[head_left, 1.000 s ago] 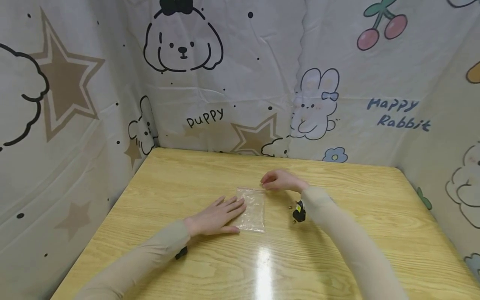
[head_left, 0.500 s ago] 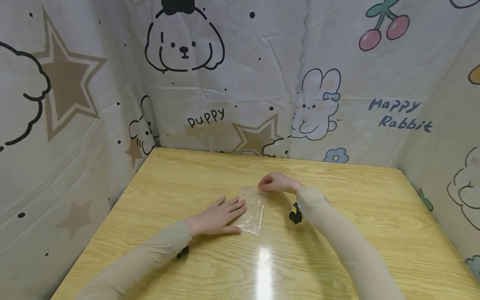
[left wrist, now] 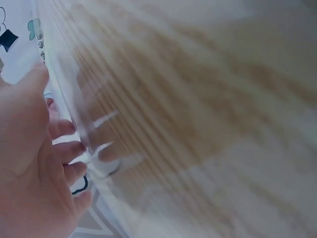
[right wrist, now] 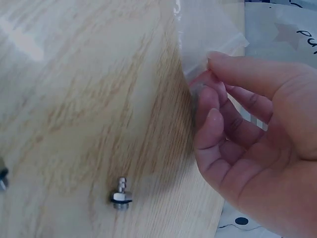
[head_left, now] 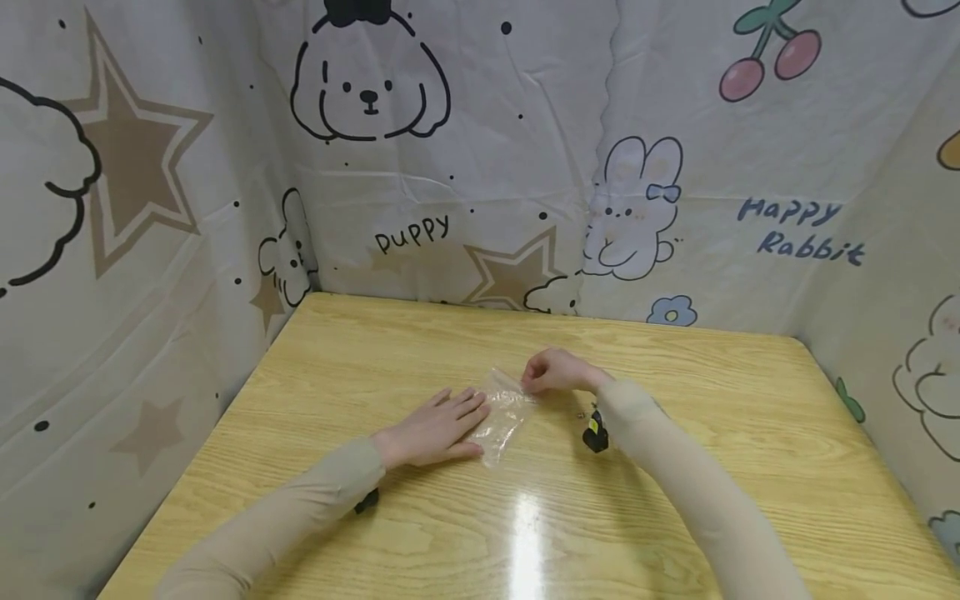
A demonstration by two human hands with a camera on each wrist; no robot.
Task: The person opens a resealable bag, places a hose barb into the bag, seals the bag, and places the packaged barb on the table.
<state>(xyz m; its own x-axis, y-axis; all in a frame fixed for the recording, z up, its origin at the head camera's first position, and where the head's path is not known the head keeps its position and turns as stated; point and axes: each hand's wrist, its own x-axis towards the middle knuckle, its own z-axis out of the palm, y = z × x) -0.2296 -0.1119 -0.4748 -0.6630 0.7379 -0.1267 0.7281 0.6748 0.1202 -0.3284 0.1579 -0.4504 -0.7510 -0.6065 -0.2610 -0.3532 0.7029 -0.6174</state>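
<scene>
A clear plastic zip bag (head_left: 501,421) lies at an angle on the wooden table. My left hand (head_left: 437,431) rests on its left side with the fingers straight and spread. At the bag's far right corner, my right hand (head_left: 557,371) pinches the edge between thumb and fingertips. The right wrist view shows this corner of the bag (right wrist: 203,37) lifted, with a reddish line by the fingertips. Below that hand a small metal hose fitting (right wrist: 121,195) with a barbed tip and a dark ring stands on the wood.
Part of another small metal piece (right wrist: 3,177) shows at the left edge of the right wrist view. Black wrist cameras (head_left: 596,435) sit under both forearms. Printed cloth (head_left: 420,167) hangs behind and on both sides of the wooden table (head_left: 360,350).
The right hand has taken the bag's far right corner and drawn it nearer, so the bag has turned and creased. The left hand has stayed almost still.
</scene>
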